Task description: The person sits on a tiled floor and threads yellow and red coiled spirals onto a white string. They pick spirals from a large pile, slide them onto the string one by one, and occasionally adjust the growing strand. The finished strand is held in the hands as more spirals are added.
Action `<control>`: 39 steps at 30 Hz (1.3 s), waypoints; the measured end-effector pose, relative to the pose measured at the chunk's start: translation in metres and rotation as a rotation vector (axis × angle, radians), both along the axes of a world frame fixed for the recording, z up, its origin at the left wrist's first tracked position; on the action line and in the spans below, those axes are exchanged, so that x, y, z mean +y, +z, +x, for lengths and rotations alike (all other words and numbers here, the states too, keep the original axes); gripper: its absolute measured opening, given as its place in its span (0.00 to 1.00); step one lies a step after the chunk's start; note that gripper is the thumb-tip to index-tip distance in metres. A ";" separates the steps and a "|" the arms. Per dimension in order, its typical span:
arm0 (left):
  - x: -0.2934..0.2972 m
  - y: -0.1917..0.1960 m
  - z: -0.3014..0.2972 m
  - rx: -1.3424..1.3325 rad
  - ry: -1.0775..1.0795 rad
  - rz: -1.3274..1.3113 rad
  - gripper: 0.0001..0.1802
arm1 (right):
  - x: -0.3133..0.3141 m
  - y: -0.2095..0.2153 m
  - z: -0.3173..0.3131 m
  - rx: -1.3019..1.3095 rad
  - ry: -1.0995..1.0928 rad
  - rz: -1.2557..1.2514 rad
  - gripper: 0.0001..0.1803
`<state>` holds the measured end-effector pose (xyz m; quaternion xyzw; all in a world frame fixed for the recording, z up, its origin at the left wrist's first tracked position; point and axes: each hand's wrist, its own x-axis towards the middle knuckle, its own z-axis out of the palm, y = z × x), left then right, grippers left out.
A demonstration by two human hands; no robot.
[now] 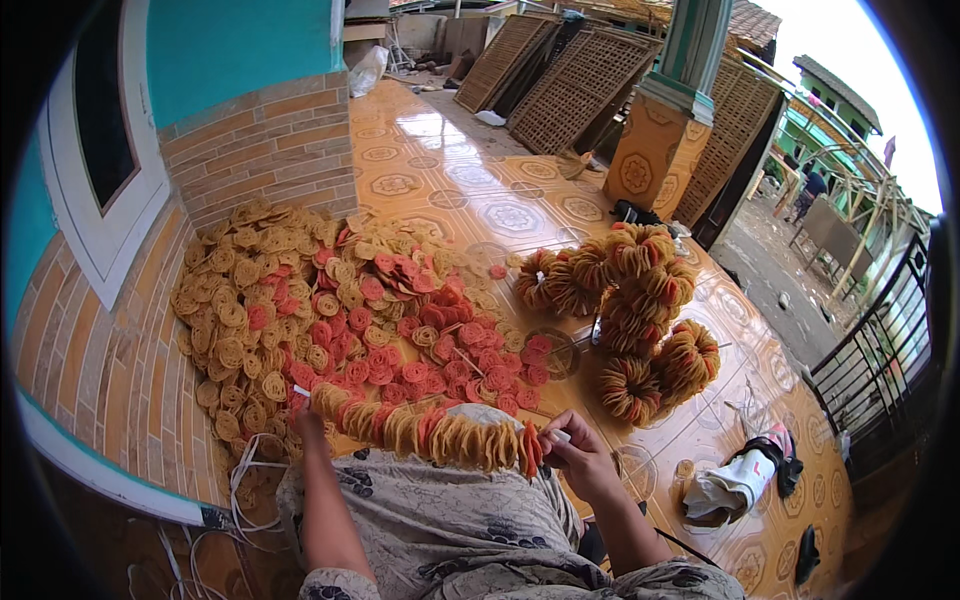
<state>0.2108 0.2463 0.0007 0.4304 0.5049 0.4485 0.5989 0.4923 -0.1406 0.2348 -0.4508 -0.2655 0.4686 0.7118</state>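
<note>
- The right hand pinches the right end of a long row of crackers, fingers closed on the last red disc and what looks like a thin white string end; the grip looks firm, which the step calls for so the discs do not slide off.
- The left hand sits at the far left end of the same row, fingers curled closed around that end; just how the fingertips lie there is too small to tell.
- The row lies across the lap, on the patterned cloth, stretched between both hands, yellow and red discs packed edge to edge.
- To do this well, I judge both ends should stay level and the string taut, since sagging would likely crack the brittle discs.
- Just beyond the row, a loose heap of crackers spreads over the tiled floor against the brick wall.
- To the right, finished bundles sit stacked, well apart from the hands.
- A bag lies near right on the floor.
</note>
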 end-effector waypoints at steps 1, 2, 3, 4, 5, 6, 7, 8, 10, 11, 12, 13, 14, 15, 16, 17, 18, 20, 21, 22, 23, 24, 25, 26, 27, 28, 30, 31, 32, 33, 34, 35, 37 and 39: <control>-0.006 0.001 0.003 -0.132 -0.065 0.004 0.18 | 0.002 -0.003 -0.002 -0.136 -0.038 -0.139 0.03; -0.013 0.003 -0.001 0.128 -0.084 -0.061 0.16 | 0.004 -0.007 -0.004 -0.428 -0.096 -0.256 0.01; -0.017 0.003 0.006 0.444 -0.085 -0.211 0.15 | 0.000 -0.008 -0.004 -0.362 -0.078 -0.317 0.01; -0.019 0.005 0.007 0.397 -0.054 -0.113 0.15 | -0.002 -0.008 -0.003 -0.261 -0.052 -0.228 0.02; -0.021 0.006 0.012 0.366 -0.042 -0.104 0.14 | -0.010 -0.007 -0.002 -0.136 -0.064 -0.314 0.03; -0.022 0.007 0.014 0.100 0.017 -0.053 0.15 | -0.019 -0.004 0.001 -0.135 -0.062 -0.194 0.03; -0.025 0.009 0.015 0.084 0.045 -0.069 0.14 | -0.026 -0.004 0.003 -0.124 -0.090 -0.087 0.03; -0.025 0.010 0.018 0.034 0.042 -0.051 0.14 | -0.032 -0.002 0.008 -0.080 -0.033 0.016 0.03; -0.026 0.012 0.020 0.060 -0.027 -0.100 0.15 | -0.032 -0.011 0.009 -0.065 -0.017 -0.136 0.02; -0.033 0.010 0.020 0.202 -0.051 -0.101 0.15 | -0.031 -0.016 0.009 -0.048 0.020 -0.197 0.02; -0.035 0.009 0.021 0.341 -0.071 -0.093 0.15 | -0.026 -0.020 0.011 -0.358 -0.043 -0.433 0.03; -0.035 0.008 0.023 0.499 -0.095 -0.157 0.15 | -0.031 -0.021 0.013 -0.270 -0.070 -0.473 0.03; -0.037 0.007 0.025 0.328 -0.101 -0.048 0.16 | -0.029 -0.023 0.018 -0.187 -0.072 -0.336 0.03; -0.036 0.007 0.026 0.257 -0.005 -0.009 0.16 | -0.034 -0.023 0.019 -0.075 -0.091 -0.278 0.03; -0.037 0.009 0.026 0.191 0.050 0.006 0.16 | -0.036 -0.023 0.023 -0.110 -0.083 -0.162 0.03; -0.038 0.013 0.024 0.097 0.105 0.092 0.16 | -0.036 -0.022 0.028 -0.078 -0.046 -0.041 0.03; -0.039 0.019 0.024 0.205 0.113 -0.022 0.15 | -0.035 -0.024 0.029 -0.091 -0.054 -0.157 0.03; -0.049 0.037 0.019 0.247 0.108 -0.059 0.15 | -0.024 -0.031 0.037 -0.132 -0.077 -0.221 0.02; -0.047 0.053 0.021 0.290 0.112 -0.124 0.14 | -0.015 -0.035 0.041 -0.166 -0.098 -0.244 0.02; -0.055 0.069 0.018 0.520 -0.057 0.068 0.14 | -0.007 -0.038 0.044 -0.185 -0.142 -0.335 0.02; -0.058 0.088 0.018 0.432 -0.058 0.145 0.14 | 0.003 -0.038 0.049 -0.223 -0.149 -0.174 0.02; -0.061 0.109 0.018 0.346 -0.060 0.221 0.14 | 0.015 -0.035 0.055 -0.249 -0.175 -0.077 0.02; -0.068 0.130 0.017 0.286 -0.067 0.288 0.14 | 0.026 -0.030 0.057 -0.251 -0.226 0.011 0.02; -0.075 0.151 0.017 0.217 -0.138 0.380 0.14 | 0.037 -0.020 0.062 -0.253 -0.182 0.103 0.02; -0.077 0.174 0.018 0.162 -0.209 0.477 0.14 | 0.050 -0.007 0.064 -0.266 -0.174 0.104 0.02; -0.080 0.196 0.021 0.108 -0.274 0.593 0.14 | 0.066 0.010 0.066 -0.288 -0.114 0.120 0.02; -0.091 0.235 0.032 0.071 -0.366 0.627 0.13 | 0.095 0.048 0.069 -0.439 0.091 0.189 0.01; -0.096 0.254 0.034 0.036 -0.419 0.687 0.13 | 0.107 0.069 0.073 -0.515 0.209 0.205 0.02; -0.102 0.272 0.035 0.050 -0.451 0.670 0.12 | 0.116 0.091 0.077 -0.622 0.344 0.206 0.03; -0.107 0.288 0.035 0.038 -0.493 0.684 0.11 | 0.122 0.111 0.082 -0.734 0.459 0.206 0.04; -0.111 0.302 0.035 0.000 -0.544 0.728 0.11 | 0.124 0.131 0.088 -0.852 0.585 0.181 0.04; -0.115 0.315 0.034 -0.026 -0.552 0.702 0.11 | 0.120 0.147 0.091 -0.944 0.666 0.156 0.04; -0.121 0.334 0.033 -0.168 -0.593 0.720 0.10 | 0.110 0.177 0.097 -1.173 0.798 0.152 0.05; -0.127 0.345 0.036 -0.191 -0.596 0.682 0.09 | 0.097 0.191 0.090 -1.105 0.786 0.116 0.05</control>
